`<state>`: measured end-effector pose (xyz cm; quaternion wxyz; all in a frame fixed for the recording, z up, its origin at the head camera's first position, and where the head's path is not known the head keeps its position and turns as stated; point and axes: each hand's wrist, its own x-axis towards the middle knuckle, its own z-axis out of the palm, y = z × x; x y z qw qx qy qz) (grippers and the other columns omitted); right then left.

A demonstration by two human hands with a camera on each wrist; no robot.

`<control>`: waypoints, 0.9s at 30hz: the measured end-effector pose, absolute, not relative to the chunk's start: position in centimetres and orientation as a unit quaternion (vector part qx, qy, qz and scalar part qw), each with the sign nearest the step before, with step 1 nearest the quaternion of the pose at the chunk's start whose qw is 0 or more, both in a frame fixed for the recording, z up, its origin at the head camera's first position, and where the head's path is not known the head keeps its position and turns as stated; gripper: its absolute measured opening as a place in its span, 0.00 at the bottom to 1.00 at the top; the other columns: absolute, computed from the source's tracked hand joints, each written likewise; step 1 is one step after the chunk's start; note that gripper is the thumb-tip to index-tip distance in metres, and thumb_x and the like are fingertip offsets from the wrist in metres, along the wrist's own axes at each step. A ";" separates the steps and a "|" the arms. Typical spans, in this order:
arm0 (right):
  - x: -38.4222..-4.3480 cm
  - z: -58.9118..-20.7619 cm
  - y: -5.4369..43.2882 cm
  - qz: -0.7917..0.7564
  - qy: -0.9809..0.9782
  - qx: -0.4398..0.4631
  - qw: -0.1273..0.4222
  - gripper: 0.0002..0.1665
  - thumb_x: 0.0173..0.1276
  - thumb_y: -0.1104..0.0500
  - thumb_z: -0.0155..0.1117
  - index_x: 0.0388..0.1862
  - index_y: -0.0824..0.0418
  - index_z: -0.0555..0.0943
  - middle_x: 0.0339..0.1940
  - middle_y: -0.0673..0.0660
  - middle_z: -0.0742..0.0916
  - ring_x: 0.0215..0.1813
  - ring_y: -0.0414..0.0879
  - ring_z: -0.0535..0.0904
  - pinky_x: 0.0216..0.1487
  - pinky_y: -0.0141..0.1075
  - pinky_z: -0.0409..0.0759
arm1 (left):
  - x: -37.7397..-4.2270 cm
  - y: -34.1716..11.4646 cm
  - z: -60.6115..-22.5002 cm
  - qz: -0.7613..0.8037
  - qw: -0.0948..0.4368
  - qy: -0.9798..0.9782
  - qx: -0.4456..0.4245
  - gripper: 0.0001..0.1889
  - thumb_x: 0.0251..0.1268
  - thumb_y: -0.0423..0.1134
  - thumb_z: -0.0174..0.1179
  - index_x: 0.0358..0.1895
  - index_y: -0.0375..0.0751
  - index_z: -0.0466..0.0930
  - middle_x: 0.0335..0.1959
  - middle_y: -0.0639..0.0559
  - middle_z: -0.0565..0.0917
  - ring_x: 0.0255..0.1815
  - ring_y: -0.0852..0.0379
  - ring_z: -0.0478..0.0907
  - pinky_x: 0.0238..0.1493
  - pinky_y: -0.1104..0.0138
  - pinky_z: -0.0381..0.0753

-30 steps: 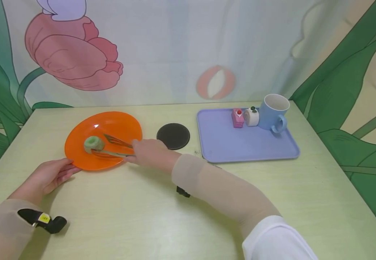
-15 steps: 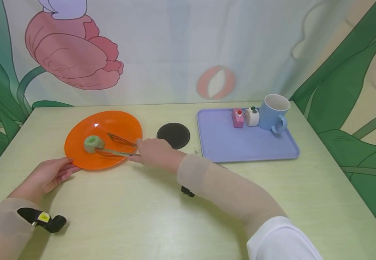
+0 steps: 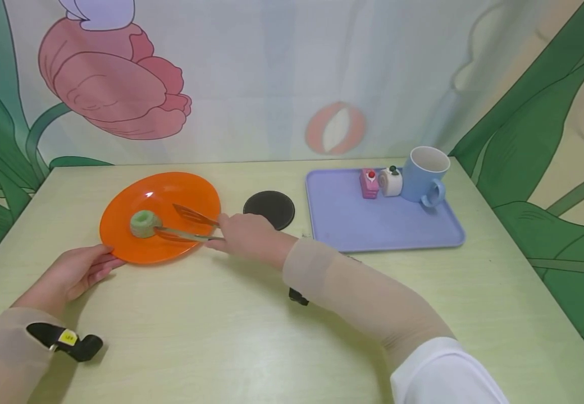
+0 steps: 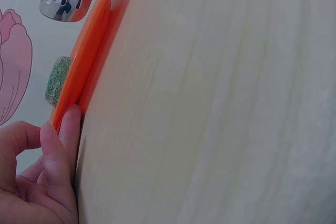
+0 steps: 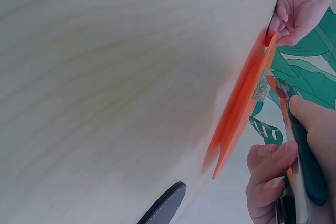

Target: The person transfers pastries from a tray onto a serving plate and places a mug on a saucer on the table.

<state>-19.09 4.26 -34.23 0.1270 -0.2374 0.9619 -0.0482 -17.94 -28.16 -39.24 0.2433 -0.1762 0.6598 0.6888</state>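
At the left of the head view, my left hand (image 3: pixel 77 269) pinches the near-left rim of an orange plate (image 3: pixel 176 188) between thumb and fingers. On the plate sits a small green ring-shaped cake (image 3: pixel 144 223), dimpled on top. My right hand (image 3: pixel 249 238) grips a pair of tongs (image 3: pixel 186 234) by their dark green handles (image 5: pixel 310 166), seen in the right wrist view. The slotted metal arms are spread apart over the plate. One tip lies by the cake's right side; whether it touches I cannot tell. Nothing is between the tongs' tips.
A black round coaster (image 3: pixel 270 209) lies between the plate and a lavender tray (image 3: pixel 363 230). The tray carries a pink cake slice (image 3: pixel 369 184), a white cake roll (image 3: pixel 391 182) and a blue mug (image 3: pixel 418 177). A printed curtain (image 3: pixel 251 84) hangs behind the table.
The right hand and tongs have drawn back to the right; the tongs' tips have slid away from the cake's front. The cake, plate and left hand have stayed in place.
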 end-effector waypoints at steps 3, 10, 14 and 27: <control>-19.0 -34.1 4.4 -0.047 0.963 -0.235 0.125 0.30 0.65 0.31 0.47 0.45 0.56 0.69 0.22 0.49 0.79 0.22 0.43 0.76 0.18 0.34 0.73 | -17.9 -28.2 -39.3 0.688 0.243 0.661 -0.177 0.16 0.67 0.49 0.53 0.50 0.46 0.66 0.30 0.57 0.86 0.35 0.63 0.84 0.36 0.77 0.79; -19.0 -34.0 4.9 -0.046 0.964 -0.231 0.125 0.29 0.65 0.31 0.47 0.42 0.55 0.68 0.23 0.49 0.78 0.21 0.43 0.75 0.17 0.34 0.71 | -17.9 -28.1 -39.2 0.685 0.244 0.664 -0.174 0.14 0.68 0.49 0.52 0.50 0.46 0.66 0.30 0.57 0.86 0.35 0.64 0.84 0.36 0.77 0.79; -19.0 -34.1 5.2 -0.047 0.964 -0.231 0.122 0.29 0.66 0.31 0.46 0.43 0.55 0.68 0.24 0.48 0.78 0.22 0.43 0.75 0.18 0.34 0.71 | -17.9 -28.1 -39.2 0.682 0.245 0.667 -0.174 0.15 0.68 0.49 0.52 0.50 0.46 0.66 0.30 0.57 0.86 0.35 0.64 0.83 0.36 0.77 0.79; -19.2 -34.2 6.1 -0.053 0.965 -0.226 0.123 0.30 0.66 0.31 0.46 0.46 0.55 0.70 0.24 0.49 0.79 0.23 0.43 0.76 0.19 0.33 0.72 | -17.9 -28.0 -39.3 0.678 0.241 0.672 -0.174 0.21 0.67 0.51 0.53 0.56 0.44 0.65 0.30 0.57 0.86 0.35 0.64 0.83 0.35 0.77 0.78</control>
